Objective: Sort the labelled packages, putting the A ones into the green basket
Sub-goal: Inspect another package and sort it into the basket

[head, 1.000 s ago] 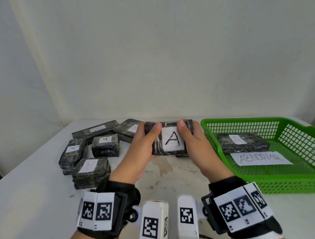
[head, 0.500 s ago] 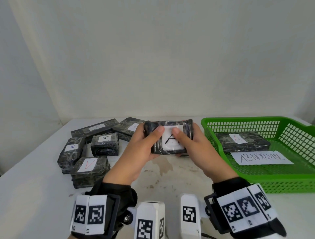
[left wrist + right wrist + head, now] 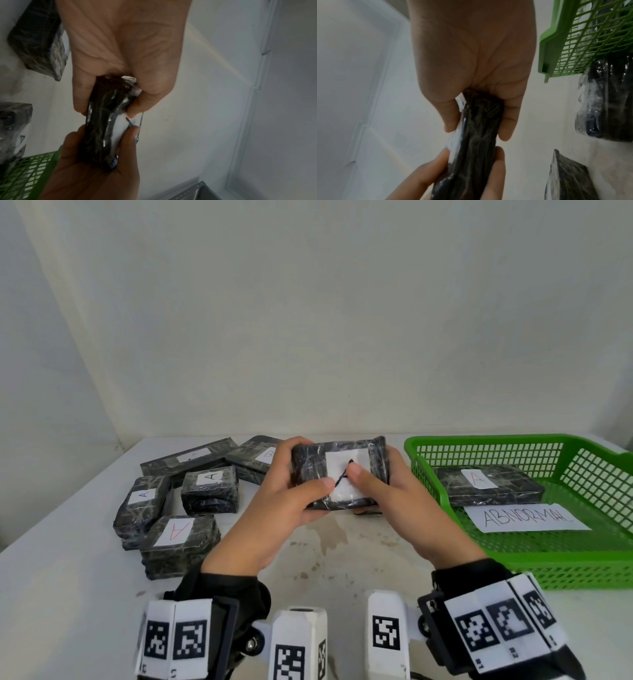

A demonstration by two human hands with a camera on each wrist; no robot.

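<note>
Both hands hold one dark wrapped package with a white label marked A, above the table's middle. My left hand grips its left end and my right hand its right end, both thumbs lying on the label. The wrist views show the same package edge-on between fingers and thumbs. The green basket stands to the right, holding one A package and a paper reading ABNORMAL.
Several dark labelled packages lie in a cluster at the left: a red A one, a blue A one, a black A one, a long one and a B one. The white table meets a wall behind.
Both thumbs have slid inward over the label, covering most of the letter A. The package has tipped slightly and stayed in the same place between the hands.
</note>
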